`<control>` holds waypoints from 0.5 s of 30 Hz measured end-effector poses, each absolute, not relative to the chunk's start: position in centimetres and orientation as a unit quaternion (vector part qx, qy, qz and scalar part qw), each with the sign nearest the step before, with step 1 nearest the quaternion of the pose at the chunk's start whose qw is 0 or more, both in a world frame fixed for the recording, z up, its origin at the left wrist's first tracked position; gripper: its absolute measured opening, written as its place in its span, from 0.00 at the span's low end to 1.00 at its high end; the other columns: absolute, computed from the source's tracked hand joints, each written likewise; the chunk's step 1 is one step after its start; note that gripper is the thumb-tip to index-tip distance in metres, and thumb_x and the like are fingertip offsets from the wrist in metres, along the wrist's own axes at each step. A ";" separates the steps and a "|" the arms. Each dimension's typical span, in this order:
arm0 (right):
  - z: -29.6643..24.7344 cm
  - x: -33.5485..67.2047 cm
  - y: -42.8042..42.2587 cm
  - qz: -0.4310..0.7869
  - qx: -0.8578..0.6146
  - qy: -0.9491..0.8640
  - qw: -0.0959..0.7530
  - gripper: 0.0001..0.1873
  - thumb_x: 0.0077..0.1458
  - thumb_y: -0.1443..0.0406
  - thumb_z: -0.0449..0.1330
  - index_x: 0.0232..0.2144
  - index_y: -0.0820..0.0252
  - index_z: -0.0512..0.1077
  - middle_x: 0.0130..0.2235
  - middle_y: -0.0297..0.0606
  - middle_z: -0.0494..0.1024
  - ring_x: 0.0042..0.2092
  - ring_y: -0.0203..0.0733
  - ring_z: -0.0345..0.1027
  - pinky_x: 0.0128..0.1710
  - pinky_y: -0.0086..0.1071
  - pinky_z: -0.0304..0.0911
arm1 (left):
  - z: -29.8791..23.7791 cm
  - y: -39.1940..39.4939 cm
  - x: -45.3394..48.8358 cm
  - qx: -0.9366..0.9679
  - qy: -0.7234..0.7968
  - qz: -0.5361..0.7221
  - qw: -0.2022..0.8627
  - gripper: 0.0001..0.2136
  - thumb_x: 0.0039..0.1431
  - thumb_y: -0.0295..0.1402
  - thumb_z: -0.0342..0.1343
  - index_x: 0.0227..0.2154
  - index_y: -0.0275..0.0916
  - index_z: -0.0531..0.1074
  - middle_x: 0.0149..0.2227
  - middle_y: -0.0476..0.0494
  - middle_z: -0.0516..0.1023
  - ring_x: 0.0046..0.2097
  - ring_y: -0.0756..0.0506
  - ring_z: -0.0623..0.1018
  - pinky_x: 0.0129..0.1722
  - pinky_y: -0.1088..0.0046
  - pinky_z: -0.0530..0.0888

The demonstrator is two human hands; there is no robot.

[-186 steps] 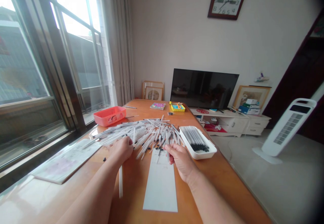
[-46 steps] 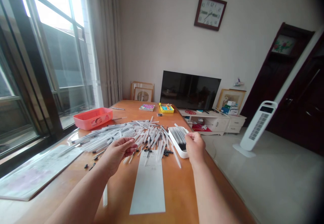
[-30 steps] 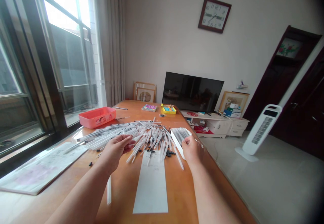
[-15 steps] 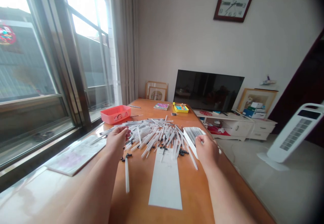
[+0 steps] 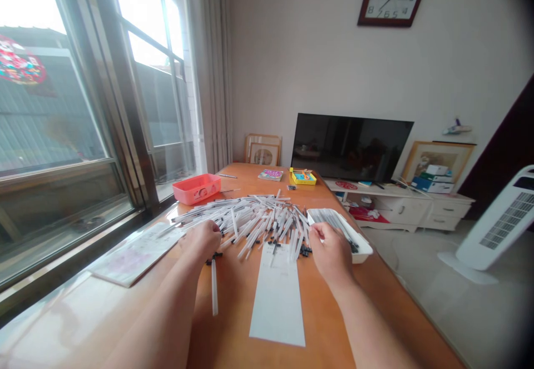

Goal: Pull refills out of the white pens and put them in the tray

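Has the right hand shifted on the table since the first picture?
Yes. The right hand went rightward, off the far end of the white paper strip, to the near rim of the white tray.

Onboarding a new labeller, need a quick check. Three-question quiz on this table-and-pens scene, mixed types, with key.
1. True or false: the right hand is at the near end of the white tray.
2. The left hand is at the near edge of: A) a keyboard B) the pen pile C) a towel.
3. What long flat thing lies on the table just short of the pen pile?

Key: 1 true; 2 B; 3 the white paper strip.
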State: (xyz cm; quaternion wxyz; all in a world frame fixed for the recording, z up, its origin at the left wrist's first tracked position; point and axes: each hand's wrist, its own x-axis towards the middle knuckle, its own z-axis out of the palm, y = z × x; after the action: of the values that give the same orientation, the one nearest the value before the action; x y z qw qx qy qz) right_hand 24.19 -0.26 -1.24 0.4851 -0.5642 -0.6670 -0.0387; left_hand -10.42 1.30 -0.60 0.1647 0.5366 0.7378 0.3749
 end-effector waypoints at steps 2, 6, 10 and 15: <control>-1.2 24.1 -0.3 -0.034 -0.564 -0.666 0.487 0.11 0.60 0.61 0.54 0.32 0.55 0.75 0.33 0.39 0.79 0.39 0.47 0.68 0.39 0.35 0.59 | -0.5 1.1 -10.3 0.526 0.764 0.346 0.142 0.04 0.36 0.32 0.65 0.18 0.44 0.74 0.16 0.44 0.72 0.37 0.34 0.77 0.42 0.60 0.63; -1.1 24.1 -0.3 -0.025 -0.566 -0.665 0.486 0.11 0.60 0.60 0.54 0.32 0.55 0.75 0.32 0.38 0.79 0.39 0.47 0.68 0.39 0.35 0.58 | -0.1 0.7 -9.7 0.526 0.792 0.297 0.090 0.04 0.36 0.31 0.64 0.18 0.44 0.74 0.19 0.41 0.75 0.41 0.31 0.76 0.45 0.56 0.61; -1.1 24.0 -0.4 -0.015 -0.570 -0.663 0.486 0.12 0.60 0.60 0.54 0.33 0.56 0.76 0.31 0.40 0.78 0.38 0.47 0.68 0.38 0.35 0.58 | 0.0 0.5 -8.6 0.557 0.787 0.266 0.030 0.03 0.40 0.32 0.61 0.23 0.44 0.77 0.30 0.38 0.81 0.44 0.30 0.74 0.45 0.56 0.61; -1.1 23.7 -0.5 0.004 -0.572 -0.663 0.483 0.12 0.61 0.59 0.54 0.33 0.56 0.76 0.30 0.39 0.78 0.37 0.46 0.68 0.37 0.34 0.58 | -0.2 0.5 -5.9 0.640 0.722 0.264 0.022 0.06 0.49 0.30 0.56 0.28 0.44 0.78 0.36 0.39 0.81 0.42 0.37 0.75 0.40 0.65 0.63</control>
State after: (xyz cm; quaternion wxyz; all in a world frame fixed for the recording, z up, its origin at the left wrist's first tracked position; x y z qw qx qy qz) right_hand 23.70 -0.54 -1.10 0.4832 -0.5718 -0.6629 0.0041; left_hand -5.92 0.46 -0.20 0.0219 0.6395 0.7218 0.2638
